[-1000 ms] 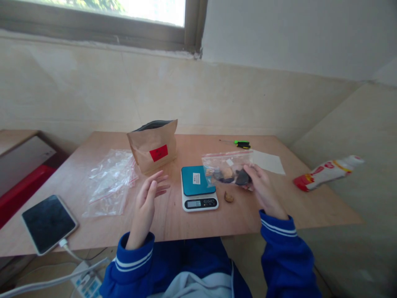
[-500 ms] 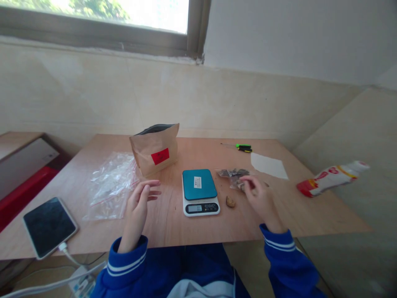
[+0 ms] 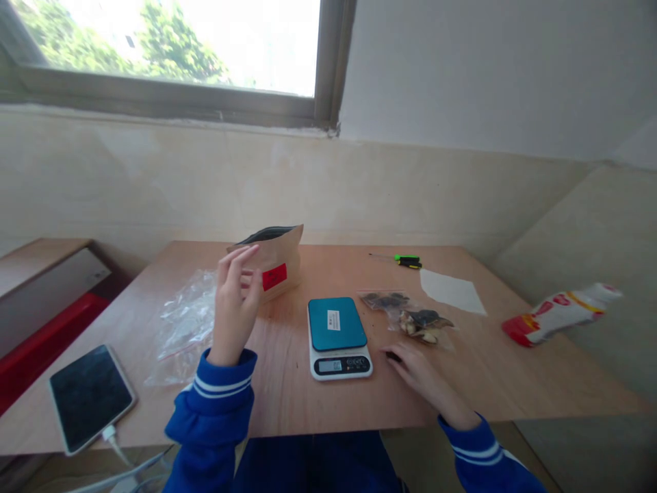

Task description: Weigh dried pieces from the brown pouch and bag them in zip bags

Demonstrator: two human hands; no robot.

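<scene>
A small dark piece (image 3: 394, 357) lies on the counter (image 3: 318, 411) just right of the kitchen scale (image 3: 338, 337), under the fingertips of the right hand (image 3: 418, 373). Its grip looks loosely open, flat over the piece; whether it pinches it I cannot tell. The left hand (image 3: 235, 307) hangs raised and open, empty, before the brown paper pouch (image 3: 274, 260). Pinch the piece cleanly, clear of the zip bag (image 3: 410, 318) beyond.

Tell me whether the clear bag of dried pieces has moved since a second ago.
Yes. The clear bag, earlier held up by the right hand beside the scale, now lies flat on the table to the scale's right.
</scene>
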